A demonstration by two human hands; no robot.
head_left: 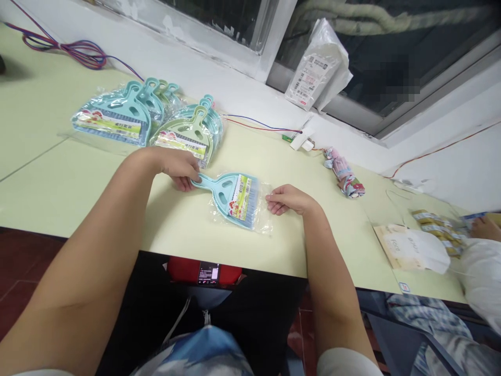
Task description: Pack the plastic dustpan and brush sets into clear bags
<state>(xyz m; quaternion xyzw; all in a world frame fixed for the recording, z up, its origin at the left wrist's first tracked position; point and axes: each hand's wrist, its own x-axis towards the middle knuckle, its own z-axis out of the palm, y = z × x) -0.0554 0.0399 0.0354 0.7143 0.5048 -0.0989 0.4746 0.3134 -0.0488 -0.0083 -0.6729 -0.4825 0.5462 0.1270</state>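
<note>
A light-blue dustpan and brush set [225,196] in a clear plastic bag lies on the pale yellow table, its handle to the left and its bristles to the right. My left hand [180,169] is closed on the end of the handle. At the other end, my right hand [287,199] pinches the open-looking edge of the clear bag [264,211] between thumb and fingers. A printed label [240,197] shows through the plastic. Just behind my left hand stand more bagged sets, a green dustpan [188,136] and a blue dustpan [113,117] among them.
A coiled red and blue cable [80,52] lies along the wall. To the right are a folded floral cloth bundle [344,172], a paper packet [399,248] and a co-worker's sleeve [483,277]. A phone [209,273] rests below the table edge.
</note>
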